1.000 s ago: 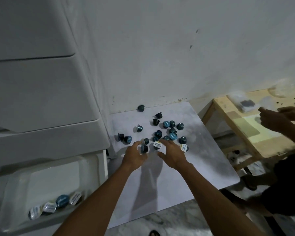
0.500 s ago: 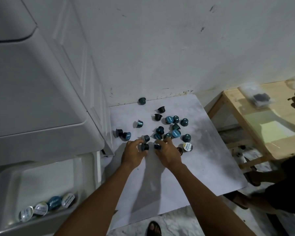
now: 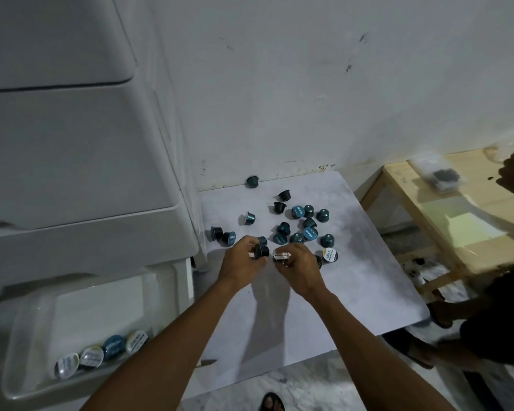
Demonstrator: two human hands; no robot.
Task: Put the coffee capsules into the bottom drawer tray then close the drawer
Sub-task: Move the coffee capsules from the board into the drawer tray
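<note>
I count four coffee capsules (image 3: 113, 347) inside the drawer tray (image 3: 27, 336). On the desk (image 3: 353, 292) to the right of that tray I make out about eighteen loose ones, some overlapping. There is one more in my left hand (image 3: 241, 264) and one in my right hand (image 3: 300, 268).

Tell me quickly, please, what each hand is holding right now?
Left hand: grips a dark capsule.
Right hand: pinches a white-lidded capsule.

Plastic bag (image 3: 439, 177) lies on a wooden table (image 3: 475, 232).
</note>
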